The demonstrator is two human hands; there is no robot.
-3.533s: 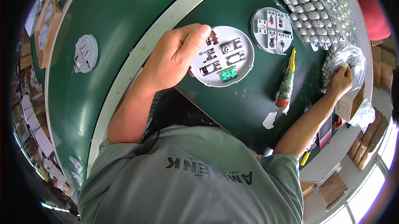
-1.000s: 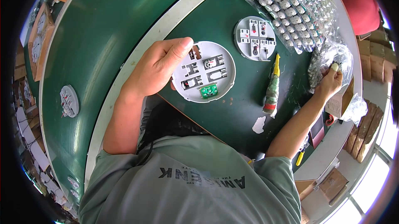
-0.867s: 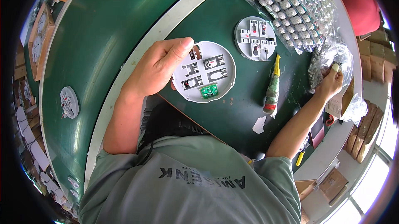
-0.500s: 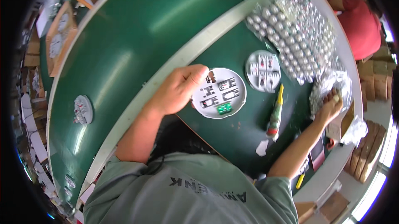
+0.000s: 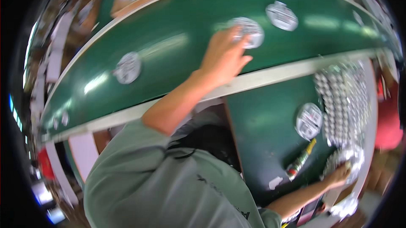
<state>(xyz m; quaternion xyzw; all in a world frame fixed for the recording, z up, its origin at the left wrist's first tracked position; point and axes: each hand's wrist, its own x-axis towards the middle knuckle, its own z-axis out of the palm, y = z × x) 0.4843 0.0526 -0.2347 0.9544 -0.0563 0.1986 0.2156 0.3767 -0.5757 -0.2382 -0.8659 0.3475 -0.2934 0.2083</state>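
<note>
My left hand (image 5: pixel 226 57) reaches over the green belt, blurred by motion. Its fingertips lie over the edge of a white round tray (image 5: pixel 251 33) with small parts on it, and the thumb stands apart. On the right, my right hand (image 5: pixel 338 176) is at a clear plastic bag (image 5: pixel 355 156) of small silvery pieces. Its fingers are curled and partly hidden there, and what they hold cannot be made out. Another white round tray (image 5: pixel 309 121) with dark parts lies on the green table (image 5: pixel 266 143), beside a yellow-tipped tool (image 5: pixel 301 160) with a green and red body.
Further round trays sit on the belt, one (image 5: pixel 282 16) beyond my left hand and one (image 5: pixel 128 68) to its left. A clear sheet of silvery domes (image 5: pixel 342 101) covers the table's right side. A pale rail (image 5: pixel 262 80) divides belt from table. A person in red (image 5: pixel 389 118) is at far right.
My left hand has carried the round tray from above the table to the belt, its thumb now apart from it. The view has swung left. My right hand has stayed at the bag.
</note>
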